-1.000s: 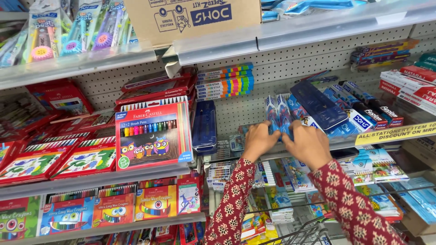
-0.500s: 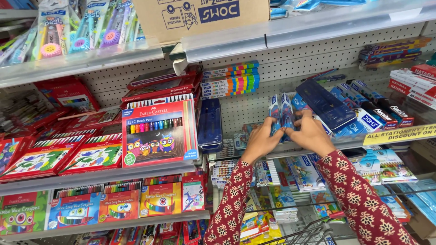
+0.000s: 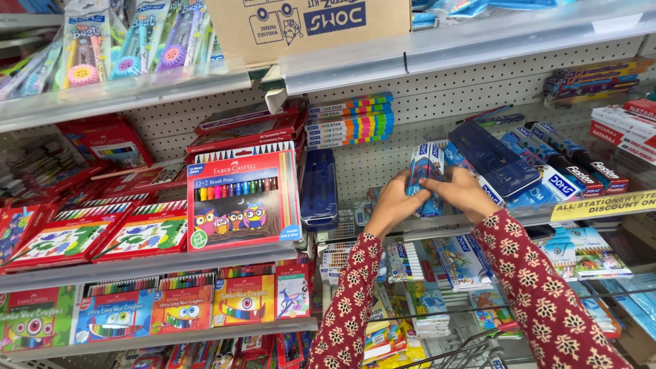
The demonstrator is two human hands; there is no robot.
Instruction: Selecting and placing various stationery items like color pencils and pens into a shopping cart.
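Both my hands reach up to a shop shelf. My left hand (image 3: 391,203) and my right hand (image 3: 462,194) are closed together on a small stack of blue and white stationery boxes (image 3: 426,164), held upright at the shelf edge. My sleeves are dark red with a pale flower print. Just right of the boxes lies a dark blue flat case (image 3: 493,157), tilted against more blue boxes (image 3: 550,179).
A red pack of brush pens (image 3: 242,198) stands left of my hands, with a dark blue case (image 3: 319,186) between. Crayon packs (image 3: 171,307) fill the lower shelf. A brown carton (image 3: 307,24) sits on the top shelf. A wire trolley rim (image 3: 465,348) shows below.
My hands with the boxes have stayed at the same shelf spot, pressing a little closer together. The view has shifted slightly.
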